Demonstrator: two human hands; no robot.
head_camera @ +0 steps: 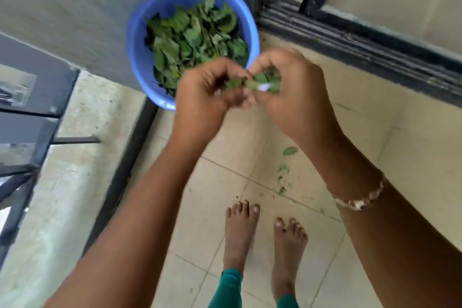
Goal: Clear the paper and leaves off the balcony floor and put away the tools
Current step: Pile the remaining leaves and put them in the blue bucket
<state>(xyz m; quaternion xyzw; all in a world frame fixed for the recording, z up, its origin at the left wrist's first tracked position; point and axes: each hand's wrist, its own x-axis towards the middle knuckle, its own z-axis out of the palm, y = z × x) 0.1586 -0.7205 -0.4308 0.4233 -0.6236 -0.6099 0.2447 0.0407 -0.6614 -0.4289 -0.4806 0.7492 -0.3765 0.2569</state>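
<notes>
Two hands hold a clump of leaves beside a blue bucket.
Left hand and right hand both clench it; loose bits could drop onto the floor.

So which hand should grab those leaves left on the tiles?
Probably the right hand: the loose leaves lie nearer its forearm than the left hand. Both now grip a leaf bundle.

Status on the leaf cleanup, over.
Left hand and right hand grip leaf bunch. Blue bucket holds leaves. Leaf scraps on floor.
</notes>
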